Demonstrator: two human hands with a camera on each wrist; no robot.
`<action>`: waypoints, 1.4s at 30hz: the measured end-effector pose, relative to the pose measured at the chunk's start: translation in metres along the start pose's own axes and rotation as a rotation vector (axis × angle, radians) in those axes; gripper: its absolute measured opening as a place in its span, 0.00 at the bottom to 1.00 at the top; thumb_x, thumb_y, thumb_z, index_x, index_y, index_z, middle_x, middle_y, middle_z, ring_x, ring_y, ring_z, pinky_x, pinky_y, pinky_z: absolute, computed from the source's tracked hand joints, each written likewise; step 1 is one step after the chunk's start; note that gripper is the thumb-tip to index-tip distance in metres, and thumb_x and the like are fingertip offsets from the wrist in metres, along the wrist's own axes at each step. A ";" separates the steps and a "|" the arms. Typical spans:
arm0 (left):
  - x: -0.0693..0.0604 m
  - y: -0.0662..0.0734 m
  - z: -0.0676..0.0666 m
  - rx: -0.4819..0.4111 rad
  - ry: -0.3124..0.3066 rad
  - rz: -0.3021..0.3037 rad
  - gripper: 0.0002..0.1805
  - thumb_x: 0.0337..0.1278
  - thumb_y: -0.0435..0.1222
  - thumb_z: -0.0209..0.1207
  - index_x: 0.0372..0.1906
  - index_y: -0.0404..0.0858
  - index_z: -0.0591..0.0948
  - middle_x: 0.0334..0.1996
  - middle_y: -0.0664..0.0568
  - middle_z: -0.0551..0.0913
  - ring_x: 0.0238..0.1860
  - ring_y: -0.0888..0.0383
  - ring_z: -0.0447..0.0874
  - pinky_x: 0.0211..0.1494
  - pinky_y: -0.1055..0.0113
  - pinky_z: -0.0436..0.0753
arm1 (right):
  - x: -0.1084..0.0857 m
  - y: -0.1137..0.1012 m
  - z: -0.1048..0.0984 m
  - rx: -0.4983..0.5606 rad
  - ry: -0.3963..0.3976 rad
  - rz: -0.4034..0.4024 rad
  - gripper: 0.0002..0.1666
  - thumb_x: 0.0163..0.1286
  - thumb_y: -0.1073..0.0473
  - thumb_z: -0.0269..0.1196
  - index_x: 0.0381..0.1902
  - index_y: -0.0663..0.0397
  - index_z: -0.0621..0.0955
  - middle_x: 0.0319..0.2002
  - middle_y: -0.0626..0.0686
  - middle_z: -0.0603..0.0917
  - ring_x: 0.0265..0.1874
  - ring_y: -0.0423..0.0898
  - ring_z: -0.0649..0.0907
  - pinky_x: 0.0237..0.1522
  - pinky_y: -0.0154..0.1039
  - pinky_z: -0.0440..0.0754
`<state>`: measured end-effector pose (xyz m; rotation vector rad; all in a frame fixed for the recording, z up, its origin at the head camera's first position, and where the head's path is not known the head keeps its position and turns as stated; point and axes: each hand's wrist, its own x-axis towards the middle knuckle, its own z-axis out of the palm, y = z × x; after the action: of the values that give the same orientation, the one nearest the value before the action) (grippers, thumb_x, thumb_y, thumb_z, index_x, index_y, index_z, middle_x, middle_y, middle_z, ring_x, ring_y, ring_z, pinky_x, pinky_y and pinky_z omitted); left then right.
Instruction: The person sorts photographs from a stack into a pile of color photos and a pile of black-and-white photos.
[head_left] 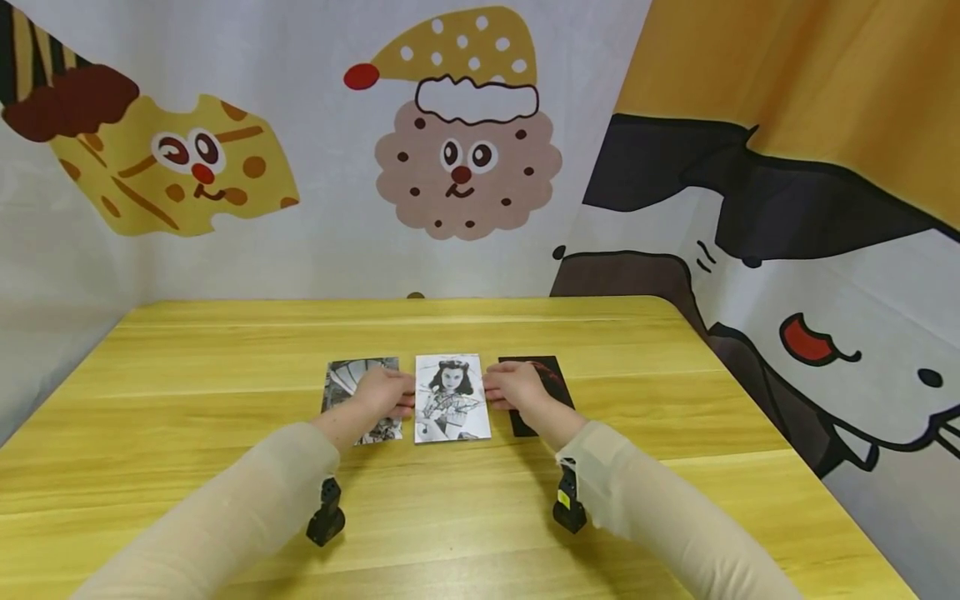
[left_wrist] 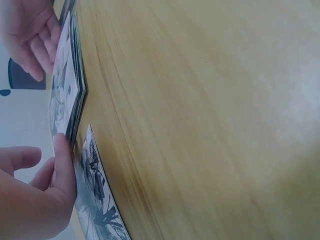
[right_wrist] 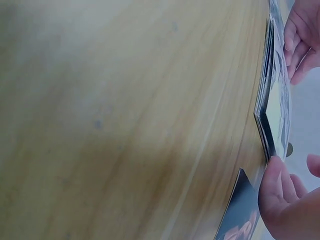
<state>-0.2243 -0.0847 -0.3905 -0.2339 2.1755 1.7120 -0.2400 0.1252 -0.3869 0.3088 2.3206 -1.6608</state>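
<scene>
Card stack [head_left: 452, 404]: centre of frame, on the surface [head_left: 450, 525]. Left hand [head_left: 384, 393], right hand [head_left: 519, 389]: fingers nearly straight against its 2 sides, gripping nothing. Judged risk: uneven pressure skewing it; palms dragging grey card [head_left: 342, 385] or dark card [head_left: 557, 382].

Two hands [head_left: 384, 392] [head_left: 517, 386] flanking a portrait card [head_left: 452, 398], grey card [head_left: 346, 380], black card [head_left: 556, 380], wooden table [head_left: 450, 521]

– Can any lettering be read on the card stack [head_left: 452, 400]?
– None; only scrawled strokes [head_left: 453, 407] are seen across its top.
– Is any label shown on the yellow patch [head_left: 564, 499], right of the card stack?
– Nothing legible.
</scene>
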 end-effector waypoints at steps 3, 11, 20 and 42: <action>0.001 0.000 0.001 0.007 0.014 0.003 0.23 0.67 0.34 0.47 0.62 0.24 0.68 0.35 0.45 0.78 0.28 0.62 0.77 0.36 0.71 0.85 | 0.000 -0.001 0.001 0.013 0.012 0.004 0.23 0.66 0.62 0.58 0.58 0.62 0.75 0.46 0.61 0.84 0.30 0.43 0.83 0.35 0.37 0.86; 0.001 0.003 0.004 -0.004 0.058 0.020 0.22 0.64 0.30 0.49 0.62 0.28 0.69 0.44 0.38 0.78 0.30 0.62 0.77 0.37 0.71 0.85 | 0.001 -0.002 0.003 0.009 0.034 0.014 0.24 0.66 0.62 0.59 0.59 0.61 0.75 0.43 0.59 0.83 0.25 0.39 0.78 0.35 0.36 0.85; -0.004 0.005 0.007 -0.026 0.070 0.052 0.23 0.63 0.28 0.49 0.63 0.28 0.69 0.57 0.33 0.72 0.32 0.61 0.74 0.43 0.67 0.85 | 0.001 -0.004 0.003 -0.010 0.022 0.001 0.25 0.64 0.65 0.60 0.60 0.55 0.75 0.30 0.50 0.79 0.24 0.42 0.76 0.30 0.34 0.82; -0.004 0.007 0.001 -0.041 0.089 0.076 0.24 0.62 0.27 0.50 0.64 0.29 0.67 0.60 0.34 0.72 0.40 0.56 0.80 0.42 0.70 0.84 | -0.001 -0.010 0.004 0.024 -0.023 -0.011 0.27 0.64 0.68 0.58 0.62 0.52 0.74 0.49 0.60 0.79 0.19 0.41 0.72 0.26 0.34 0.79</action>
<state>-0.2232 -0.0828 -0.3829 -0.2444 2.2409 1.8215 -0.2424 0.1179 -0.3793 0.2816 2.2912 -1.6898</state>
